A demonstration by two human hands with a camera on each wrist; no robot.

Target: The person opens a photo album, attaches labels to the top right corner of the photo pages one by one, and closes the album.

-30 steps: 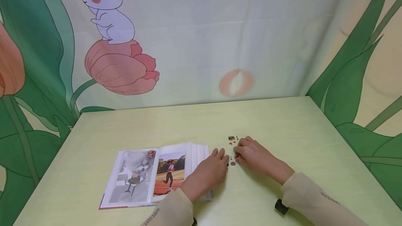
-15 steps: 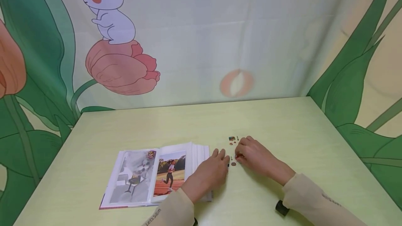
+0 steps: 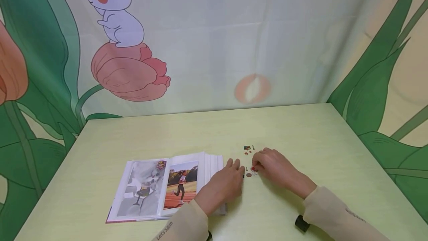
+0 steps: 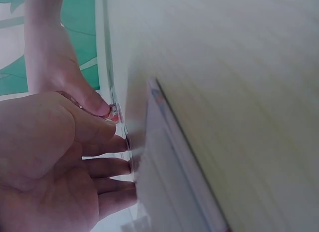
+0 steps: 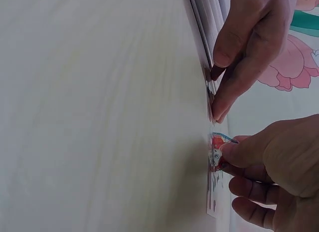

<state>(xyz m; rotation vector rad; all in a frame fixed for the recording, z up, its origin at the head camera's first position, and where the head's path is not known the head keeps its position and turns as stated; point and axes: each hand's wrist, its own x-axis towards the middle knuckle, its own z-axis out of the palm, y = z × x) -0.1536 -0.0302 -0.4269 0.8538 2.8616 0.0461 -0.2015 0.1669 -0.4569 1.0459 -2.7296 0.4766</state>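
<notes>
My right hand (image 3: 275, 166) pinches a small red-and-white sticker (image 5: 218, 151) between thumb and index finger. The sticker's lower edge is right at a thin clear sticker sheet (image 5: 211, 204), and it tilts up from it. Small printed stickers such as a dark picture (image 3: 247, 147) and a brown oval (image 3: 249, 175) show on the sheet, whose outline hardly stands out from the table. My left hand (image 3: 225, 181) lies palm down with fingers extended, fingertips at the sheet's left side. In the left wrist view, the fingers (image 4: 117, 198) of my left hand reach down to the surface.
An open photo album (image 3: 122, 215) lies left of the sheet, partly under my left forearm. Its pages hold a picture of glasses (image 3: 142, 192) and one of a runner (image 3: 181, 185). A printed curtain (image 3: 207, 47) hangs behind the pale table (image 3: 160, 137).
My right hand has drawn slightly right and toward me, and more of the red-and-white sticker shows at its fingertips. The left hand has stayed in place.
</notes>
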